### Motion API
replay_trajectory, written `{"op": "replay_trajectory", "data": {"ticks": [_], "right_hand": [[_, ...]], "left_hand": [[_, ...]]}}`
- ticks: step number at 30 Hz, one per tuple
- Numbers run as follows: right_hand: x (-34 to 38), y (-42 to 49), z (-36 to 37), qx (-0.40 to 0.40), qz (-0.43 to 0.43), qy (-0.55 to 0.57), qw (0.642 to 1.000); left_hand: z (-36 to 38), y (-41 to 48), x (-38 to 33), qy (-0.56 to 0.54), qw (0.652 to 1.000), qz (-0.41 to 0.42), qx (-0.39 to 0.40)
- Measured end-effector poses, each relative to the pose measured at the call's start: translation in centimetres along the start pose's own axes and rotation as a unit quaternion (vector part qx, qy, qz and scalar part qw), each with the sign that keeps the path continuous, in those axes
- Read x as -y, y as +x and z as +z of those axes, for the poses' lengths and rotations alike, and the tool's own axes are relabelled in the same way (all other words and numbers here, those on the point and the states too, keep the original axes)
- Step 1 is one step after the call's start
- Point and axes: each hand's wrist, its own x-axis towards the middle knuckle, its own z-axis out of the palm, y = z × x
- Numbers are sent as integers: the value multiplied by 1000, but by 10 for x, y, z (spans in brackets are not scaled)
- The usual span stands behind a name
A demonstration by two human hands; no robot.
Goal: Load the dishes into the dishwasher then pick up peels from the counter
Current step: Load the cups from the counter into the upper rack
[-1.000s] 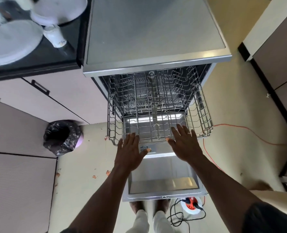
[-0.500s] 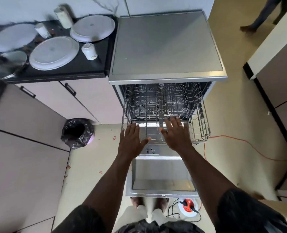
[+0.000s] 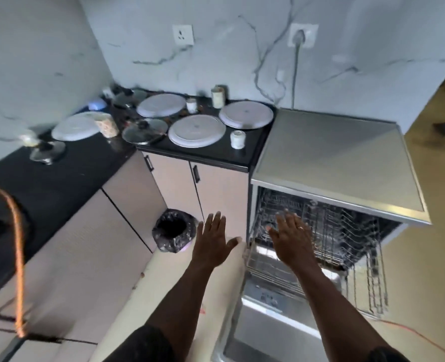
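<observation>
Here, my left grip (image 3: 212,244) and right grip (image 3: 290,239) hover empty, fingers spread, by the pulled-out dishwasher rack (image 3: 346,231), while plates (image 3: 197,130) wait on the tabletop (image 3: 216,154) beyond (a hasty reach could knock the small cup (image 3: 238,139) beside them over).

Counter (image 3: 211,152), 10 o'clock: black stone-like slab, polished and glossy. Plates (image 3: 197,130) on it: white, smooth, faint sheen. Pan lid (image 3: 145,130), at their 9 o'clock: clear glass in a metal rim. Dishwasher top (image 3: 333,158), 1 o'clock: grey metal, brushed, matt. Wire rack (image 3: 346,231): thin bright metal rods. Door lining (image 3: 268,322), 5 o'clock: steel, smooth, reflective. Cabinet fronts (image 3: 216,194): beige, matt. Bin liner (image 3: 172,244), 9 o'clock of the rack: black plastic film, crinkled, shiny. Wall (image 3: 216,48), 12 o'clock: veined marble look, smooth.
</observation>
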Motion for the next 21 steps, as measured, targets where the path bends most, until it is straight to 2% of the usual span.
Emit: {"op": "replay_trajectory", "data": {"ticks": [4,16,21], "right_hand": [[52,23,-1,-11,-22,3,1000],[223,96,36,-30,-13,-43,999],[289,118,49,-24,-4,-29,999]], "left_hand": [[-27,11,51,-20,999,-15,-34],[-57,70,234,-4,999,13,-39],[-83,81,290,3,998,38,-52]]}}
